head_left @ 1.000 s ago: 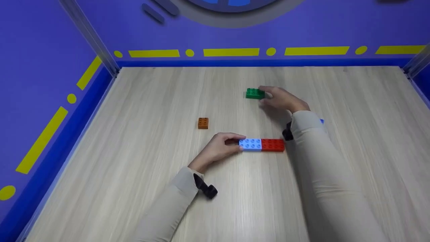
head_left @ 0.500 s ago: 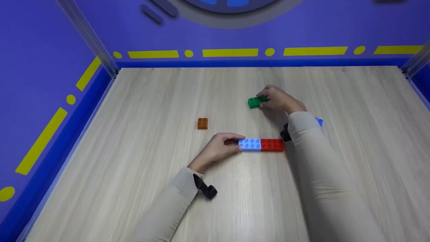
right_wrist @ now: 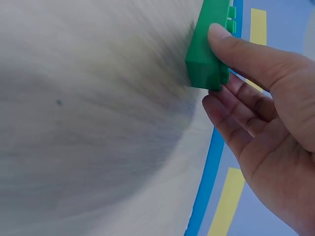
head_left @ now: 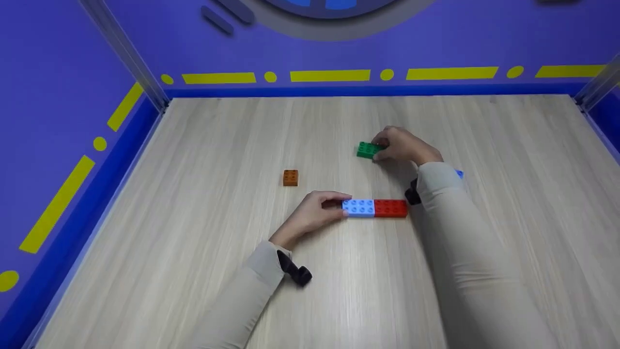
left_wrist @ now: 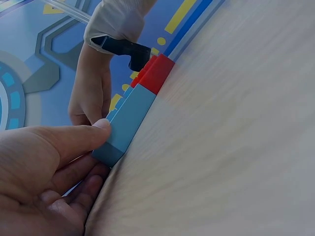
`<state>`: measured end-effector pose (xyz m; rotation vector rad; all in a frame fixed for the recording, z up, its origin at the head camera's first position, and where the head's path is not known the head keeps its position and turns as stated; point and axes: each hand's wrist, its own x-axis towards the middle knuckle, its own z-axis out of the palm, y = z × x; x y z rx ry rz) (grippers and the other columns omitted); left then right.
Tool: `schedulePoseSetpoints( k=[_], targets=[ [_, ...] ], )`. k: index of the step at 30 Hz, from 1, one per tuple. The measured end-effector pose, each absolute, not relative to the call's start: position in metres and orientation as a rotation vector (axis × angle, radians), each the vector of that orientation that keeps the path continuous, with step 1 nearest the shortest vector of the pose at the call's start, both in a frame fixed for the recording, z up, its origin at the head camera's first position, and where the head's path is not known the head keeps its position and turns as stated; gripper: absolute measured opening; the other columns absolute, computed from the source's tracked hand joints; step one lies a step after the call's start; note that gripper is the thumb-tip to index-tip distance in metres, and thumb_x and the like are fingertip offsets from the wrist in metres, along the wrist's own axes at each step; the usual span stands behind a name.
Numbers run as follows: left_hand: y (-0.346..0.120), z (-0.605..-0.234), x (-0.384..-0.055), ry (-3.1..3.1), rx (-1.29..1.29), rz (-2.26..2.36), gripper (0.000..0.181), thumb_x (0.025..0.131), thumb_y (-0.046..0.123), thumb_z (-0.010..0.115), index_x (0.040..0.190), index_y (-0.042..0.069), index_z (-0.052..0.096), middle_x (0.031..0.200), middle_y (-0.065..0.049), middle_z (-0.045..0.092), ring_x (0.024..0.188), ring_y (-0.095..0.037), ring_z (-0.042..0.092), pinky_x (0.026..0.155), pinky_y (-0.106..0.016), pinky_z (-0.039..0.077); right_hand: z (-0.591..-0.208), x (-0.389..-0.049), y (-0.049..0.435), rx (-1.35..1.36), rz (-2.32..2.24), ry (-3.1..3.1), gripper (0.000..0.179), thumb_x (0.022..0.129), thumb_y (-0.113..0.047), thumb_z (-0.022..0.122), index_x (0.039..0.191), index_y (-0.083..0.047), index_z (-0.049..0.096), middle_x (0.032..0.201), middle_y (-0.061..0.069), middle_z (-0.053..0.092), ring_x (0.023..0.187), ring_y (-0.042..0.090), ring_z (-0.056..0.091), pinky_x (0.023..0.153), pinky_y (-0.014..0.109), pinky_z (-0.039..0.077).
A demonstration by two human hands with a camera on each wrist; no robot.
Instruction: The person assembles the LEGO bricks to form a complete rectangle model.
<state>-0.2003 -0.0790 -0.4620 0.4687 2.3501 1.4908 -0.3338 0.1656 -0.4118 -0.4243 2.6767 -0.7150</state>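
A light blue brick [head_left: 359, 208] and a red brick [head_left: 391, 208] lie end to end in one row on the table. My left hand [head_left: 317, 213] pinches the light blue brick at its left end, thumb on the near side, as the left wrist view also shows with the thumb on the blue brick's side [left_wrist: 129, 123]. Farther back, my right hand [head_left: 404, 147] holds a green brick [head_left: 368, 150] by its right end. In the right wrist view the thumb presses the green brick's side [right_wrist: 203, 54], its studs facing away from the tabletop.
A small brown-orange brick [head_left: 290, 178] stands on the wooden table [head_left: 218, 194], left of the row. Part of a blue brick [head_left: 459, 173] shows behind the right sleeve [head_left: 450, 208], mostly hidden. Blue panels with yellow marks [head_left: 329, 75] border the table at the back and left.
My right hand took hold of the green brick and drew it slightly nearer, turning it a little. My left hand stays on the light blue brick.
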Motion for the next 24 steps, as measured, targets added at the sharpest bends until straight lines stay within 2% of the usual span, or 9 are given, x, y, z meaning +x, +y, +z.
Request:
schedulePoseSetpoints(
  k=[24],
  targets=[
    [-0.078, -0.462, -0.2, 2.356, 0.447, 1.451, 0.035, 0.088, 0.019, 0.071, 0.122, 0.019, 0.067, 0.129, 0.0, 0.063, 0.125, -0.016, 0.052, 0.107, -0.035, 0.04, -0.402, -0.312, 0.172, -0.529, -0.72, 2.658, 0.038, 0.085, -0.013, 0.073, 0.121, -0.004, 0.065, 0.116, 0.012, 0.059, 0.103, 0.027, 0.052, 0.097, 0.043, 0.048]
  ],
)
